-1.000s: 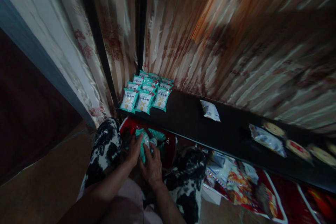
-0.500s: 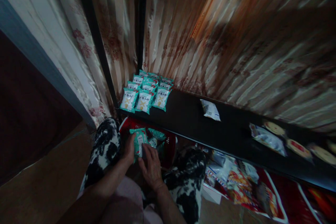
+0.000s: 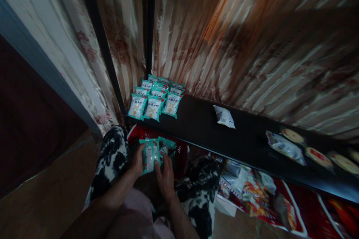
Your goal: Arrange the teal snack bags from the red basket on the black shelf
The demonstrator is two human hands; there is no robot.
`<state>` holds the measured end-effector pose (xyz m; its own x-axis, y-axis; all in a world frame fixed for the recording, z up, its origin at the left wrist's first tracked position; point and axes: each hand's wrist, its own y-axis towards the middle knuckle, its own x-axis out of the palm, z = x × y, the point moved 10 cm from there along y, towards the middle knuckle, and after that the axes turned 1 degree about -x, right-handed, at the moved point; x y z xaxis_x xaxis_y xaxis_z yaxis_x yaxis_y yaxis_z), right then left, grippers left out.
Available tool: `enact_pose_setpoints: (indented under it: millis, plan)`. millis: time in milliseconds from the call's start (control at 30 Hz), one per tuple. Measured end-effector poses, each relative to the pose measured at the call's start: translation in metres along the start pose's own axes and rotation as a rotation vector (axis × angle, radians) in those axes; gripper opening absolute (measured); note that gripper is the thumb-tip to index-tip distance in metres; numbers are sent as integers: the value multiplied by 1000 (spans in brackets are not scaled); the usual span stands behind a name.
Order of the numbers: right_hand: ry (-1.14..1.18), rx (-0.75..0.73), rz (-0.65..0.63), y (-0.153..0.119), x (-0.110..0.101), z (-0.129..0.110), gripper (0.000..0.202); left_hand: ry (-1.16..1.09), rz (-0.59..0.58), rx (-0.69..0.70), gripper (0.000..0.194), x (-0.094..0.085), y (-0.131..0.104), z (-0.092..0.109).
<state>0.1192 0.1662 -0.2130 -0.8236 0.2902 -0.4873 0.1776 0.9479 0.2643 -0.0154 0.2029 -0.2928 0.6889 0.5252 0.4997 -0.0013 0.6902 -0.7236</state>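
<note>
Currently, the left hand (image 3: 137,161) is clamped on the left edge of a glossy teal-green plastic snack packet (image 3: 150,155) with a pale panel of small print facing up. The right hand (image 3: 166,175) lies at the packet's lower right side, thumb against it and fingers a little spread; whether it grips or only steadies, I cannot tell. Both hands hold this packet over a red plastic basket (image 3: 135,132) between the knees, just below the front edge of a long black shelf (image 3: 196,119).

Judging by how things lie, a fair share of the setting-out is done: a block of matching teal-and-white packets (image 3: 153,108) stands at the shelf's left end, leaning back in three columns, printed fronts outward. What is left seems to include the packet in hand, not yet on the shelf, and at least one more green packet (image 3: 167,143) in the basket; the dim interior hides how many others lie there.

Farther right on the shelf, well apart from that block, lie a small white packet (image 3: 224,117), a longer silvery-blue packet (image 3: 285,147) and several round pale wrapped items (image 3: 319,157).
</note>
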Motion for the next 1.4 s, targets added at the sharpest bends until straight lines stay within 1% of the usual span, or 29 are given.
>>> enact_pose_setpoints:
  millis: [100, 167, 333, 500, 567, 700, 800, 900, 967, 1067, 1200, 1300, 1400]
  plan:
    - [121, 143, -66, -2, 7, 12, 44, 38, 3, 24, 26, 5, -5, 6]
    - [192, 206, -110, -3, 13, 16, 45, 45, -9, 30, 26, 8, -8, 8]
    - [244, 241, -107, -1, 12, 17, 46, 94, -92, -4, 34, 17, -11, 4]
    - [230, 277, -113, -1, 11, 22, 46, 208, -132, 39, 43, 14, -6, 1]
    - [222, 258, -102, -1, 10, 22, 46, 242, -151, 34, 47, 13, -5, -1]
    - [178, 204, -83, -1, 9, 20, 45, 284, -201, 25, 51, 18, -10, -2]
    - [152, 196, -91, -1, 10, 20, 45, 270, -185, 59, 52, 19, -13, 3]
    - [92, 177, -82, 0, 10, 20, 45, 234, -168, 93, 48, 17, -11, 6]
    - [30, 118, -48, 0, 6, 15, 46, 239, -154, 100, 47, 14, -8, 4]
    - [-59, -21, -2, 1, 1, 4, 48, 277, -127, 107, 47, 7, -5, 2]
    - [-162, -164, -38, 0, 4, -10, 43, 328, -113, 121, 48, 6, -7, 1]
    - [-204, -209, -40, 0, 3, -15, 41, 402, -125, 140, 46, 11, -12, 3]
    - [-208, -200, -23, 2, 0, -15, 41, 401, -127, 167, 41, 15, -17, 8]
